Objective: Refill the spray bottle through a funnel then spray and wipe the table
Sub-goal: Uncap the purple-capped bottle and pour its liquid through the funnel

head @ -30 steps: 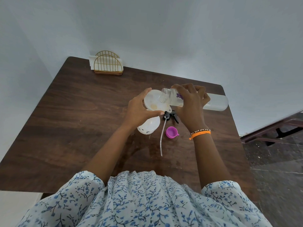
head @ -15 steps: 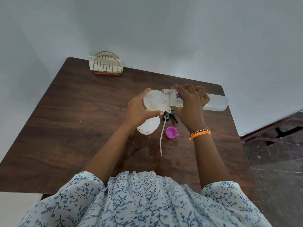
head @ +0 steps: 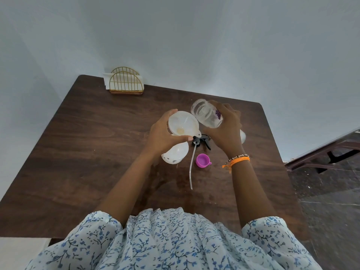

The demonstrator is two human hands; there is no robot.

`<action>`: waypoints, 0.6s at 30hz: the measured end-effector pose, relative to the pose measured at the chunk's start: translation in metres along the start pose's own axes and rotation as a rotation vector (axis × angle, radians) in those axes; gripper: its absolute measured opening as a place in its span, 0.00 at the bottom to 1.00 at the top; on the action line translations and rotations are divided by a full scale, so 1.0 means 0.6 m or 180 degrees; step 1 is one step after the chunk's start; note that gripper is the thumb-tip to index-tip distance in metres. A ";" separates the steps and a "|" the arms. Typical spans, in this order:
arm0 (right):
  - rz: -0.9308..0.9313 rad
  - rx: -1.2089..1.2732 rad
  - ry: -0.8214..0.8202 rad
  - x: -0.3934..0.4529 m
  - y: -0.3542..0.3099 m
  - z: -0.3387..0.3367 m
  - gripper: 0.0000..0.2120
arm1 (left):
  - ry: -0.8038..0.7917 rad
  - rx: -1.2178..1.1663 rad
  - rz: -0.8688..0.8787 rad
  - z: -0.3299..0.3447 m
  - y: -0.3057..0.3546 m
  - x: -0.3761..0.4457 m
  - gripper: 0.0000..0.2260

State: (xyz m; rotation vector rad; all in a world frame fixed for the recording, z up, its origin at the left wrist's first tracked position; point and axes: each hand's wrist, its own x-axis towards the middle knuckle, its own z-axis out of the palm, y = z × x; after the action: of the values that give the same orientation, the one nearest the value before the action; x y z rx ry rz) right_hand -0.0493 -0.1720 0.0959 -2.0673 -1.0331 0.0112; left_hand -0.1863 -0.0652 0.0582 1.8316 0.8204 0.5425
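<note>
At the centre of the dark brown wooden bench (head: 81, 152), the left hand (head: 162, 134) curls its fingers and thumb round the rim of a round white plastic funnel (head: 183, 123), holding it over the white translucent spray bottle (head: 175, 153), which stands on the bench below the hand. The funnel's bowl faces up, with a small yellowish patch near its throat. The right hand (head: 224, 131) grips a clear glass jar with a purple label (head: 207, 114), tilted so that its open threaded mouth points up and to the left, just beside the funnel's far rim and apart from it; the jar looks nearly empty. Between the two hands, on the bench, lies the black trigger spray head (head: 202, 142), its white dip tube (head: 191, 166) running toward the person. A small purple plastic cap (head: 202, 161) rests open side up, just right of the tube. An orange thread band and a beaded bracelet (head: 236, 159) circle the right wrist. A wet sheen marks the bench near the tube. At the far left corner stands a gold wire napkin holder with white napkins (head: 125, 83). White sleeves with a blue floral print (head: 165, 240) fill the lower edge.
</note>
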 end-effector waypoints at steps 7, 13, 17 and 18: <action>0.0632 0.1364 -0.0069 0.025 0.001 -0.030 0.19 | -0.0091 -0.0038 -0.0068 0.001 -0.004 0.003 0.39; 0.0631 0.1824 -0.0052 0.060 -0.014 -0.044 0.20 | -0.0134 0.0018 -0.0194 0.003 -0.002 0.011 0.36; 0.0549 0.1865 0.0014 0.088 -0.030 -0.048 0.21 | 0.0187 -0.0227 -0.0135 -0.002 0.019 0.017 0.27; 0.0503 0.1816 0.0032 0.096 -0.035 -0.050 0.21 | 0.0269 -0.0236 -0.0047 -0.006 0.027 0.022 0.25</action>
State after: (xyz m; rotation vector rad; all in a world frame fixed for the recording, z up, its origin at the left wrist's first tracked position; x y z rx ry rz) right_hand -0.0149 -0.1455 0.1486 -1.6142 -0.7464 0.3372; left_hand -0.1755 -0.0571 0.0745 1.7436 0.8586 0.6363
